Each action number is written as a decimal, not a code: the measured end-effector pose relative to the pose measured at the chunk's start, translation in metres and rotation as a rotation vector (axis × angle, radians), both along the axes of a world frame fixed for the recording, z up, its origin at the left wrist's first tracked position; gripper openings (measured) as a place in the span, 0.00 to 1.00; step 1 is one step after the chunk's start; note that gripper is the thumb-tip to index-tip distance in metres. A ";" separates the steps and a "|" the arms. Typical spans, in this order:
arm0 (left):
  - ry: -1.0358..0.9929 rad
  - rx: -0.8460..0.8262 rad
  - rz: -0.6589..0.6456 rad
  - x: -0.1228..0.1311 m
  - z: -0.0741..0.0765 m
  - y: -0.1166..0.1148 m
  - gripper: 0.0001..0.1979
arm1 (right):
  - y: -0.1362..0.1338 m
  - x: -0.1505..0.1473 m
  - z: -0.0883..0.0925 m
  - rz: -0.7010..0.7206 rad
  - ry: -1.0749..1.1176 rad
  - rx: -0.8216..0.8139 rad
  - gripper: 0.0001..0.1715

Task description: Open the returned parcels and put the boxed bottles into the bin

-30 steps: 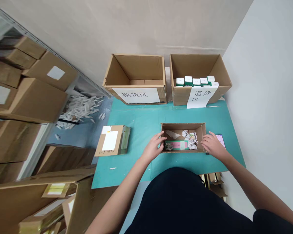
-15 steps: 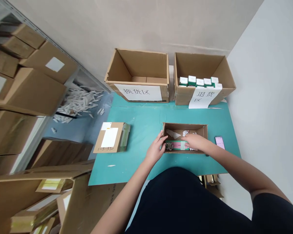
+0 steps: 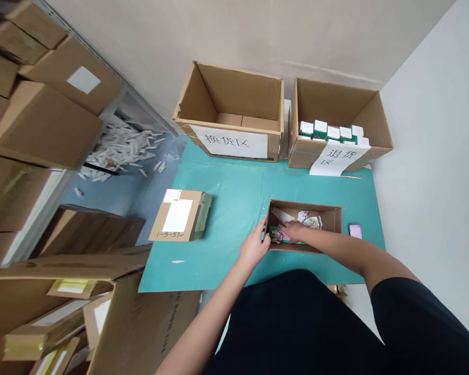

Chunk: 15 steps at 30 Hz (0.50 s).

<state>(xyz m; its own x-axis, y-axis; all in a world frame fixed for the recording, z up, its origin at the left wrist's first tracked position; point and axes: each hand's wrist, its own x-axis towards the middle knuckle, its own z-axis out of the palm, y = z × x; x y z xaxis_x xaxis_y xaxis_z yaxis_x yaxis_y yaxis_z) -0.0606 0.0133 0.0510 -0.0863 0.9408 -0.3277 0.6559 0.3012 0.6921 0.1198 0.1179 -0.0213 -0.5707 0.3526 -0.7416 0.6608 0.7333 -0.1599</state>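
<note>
My left hand (image 3: 255, 247) grips the left wall of a small open carton (image 3: 338, 221) on the table, fingers along the rim. Inside that carton, my right hand (image 3: 294, 232) is closed around a green and pink box (image 3: 284, 236) and covers most of it. Some fingertips are hidden. Crumpled paper (image 3: 275, 236) lies at the left end of this box. More crumpled printed paper (image 3: 312, 222) and a pale flat scrap (image 3: 282, 215) lie along the carton's far side.
Behind stand two large cardboard boxes with paper signs: the left one (image 3: 234, 99) and the right one (image 3: 336, 99), which holds several white-topped green boxes (image 3: 333, 133). A labelled sealed carton (image 3: 177, 216) sits left, a phone (image 3: 355, 231) right. Stacked cartons (image 3: 42, 114) fill the left.
My right hand has moved left along the green and pink box, uncovering crumpled paper at the right. My left hand stays on the carton's left wall. The view has shifted slightly.
</note>
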 end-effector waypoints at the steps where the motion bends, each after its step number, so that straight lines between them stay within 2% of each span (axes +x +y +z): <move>1: -0.002 -0.010 -0.002 0.001 0.001 0.000 0.33 | -0.002 0.002 -0.003 -0.013 0.005 0.009 0.61; 8: 0.021 -0.109 -0.016 0.002 0.000 0.000 0.33 | -0.017 0.007 -0.010 -0.002 0.023 0.116 0.58; 12: 0.036 -0.207 -0.065 0.000 -0.003 0.002 0.35 | -0.025 0.008 -0.014 -0.059 0.059 0.214 0.58; 15: 0.027 -0.256 -0.069 0.000 -0.002 0.005 0.36 | -0.024 0.007 -0.019 -0.149 0.066 0.201 0.55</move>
<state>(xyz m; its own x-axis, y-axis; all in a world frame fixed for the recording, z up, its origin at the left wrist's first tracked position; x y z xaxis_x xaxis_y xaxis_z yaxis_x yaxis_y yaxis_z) -0.0604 0.0178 0.0494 -0.0370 0.8313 -0.5546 0.6980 0.4187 0.5810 0.1266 0.0938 -0.0399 -0.5465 0.5731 -0.6107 0.7569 0.6500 -0.0673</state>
